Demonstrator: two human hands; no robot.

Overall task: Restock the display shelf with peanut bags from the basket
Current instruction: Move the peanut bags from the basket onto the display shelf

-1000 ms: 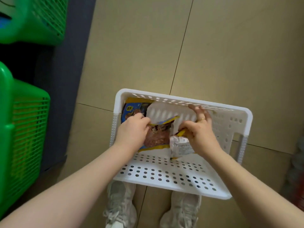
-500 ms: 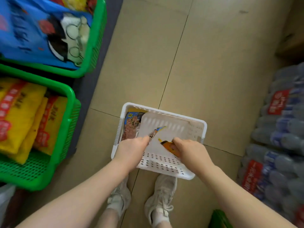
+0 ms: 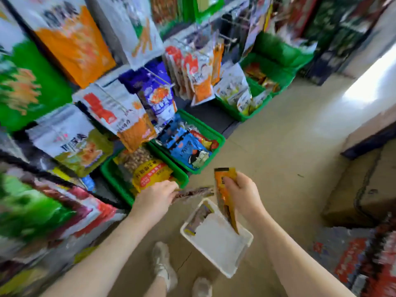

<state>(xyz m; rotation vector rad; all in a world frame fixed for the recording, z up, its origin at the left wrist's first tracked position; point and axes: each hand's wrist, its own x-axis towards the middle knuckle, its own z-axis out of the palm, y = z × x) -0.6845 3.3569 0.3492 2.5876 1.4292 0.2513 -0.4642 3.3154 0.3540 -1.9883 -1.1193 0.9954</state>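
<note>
The white basket point(image 3: 230, 267) stands on the floor below my hands, with one peanut bag point(image 3: 198, 218) still lying against its left wall. My left hand point(image 3: 155, 199) is shut on a brownish peanut bag point(image 3: 194, 192) held flat, just in front of a green shelf bin point(image 3: 115, 181) of yellow nut packs. My right hand point(image 3: 243, 195) grips an orange-yellow peanut bag point(image 3: 225, 195) that hangs upright above the basket. The picture is motion-blurred.
Display shelves at left hold hanging snack bags point(image 3: 128, 112) and more green bins point(image 3: 205, 133), point(image 3: 242, 114). A cardboard box point(image 3: 360, 189) sits at right, red packs point(image 3: 351, 260) at lower right. My shoes point(image 3: 164, 266) stand beside the basket on the tan floor.
Both hands lifted a peanut bag each out of the basket. My view swung up from the floor to the shelves and the basket now lies lower right.
</note>
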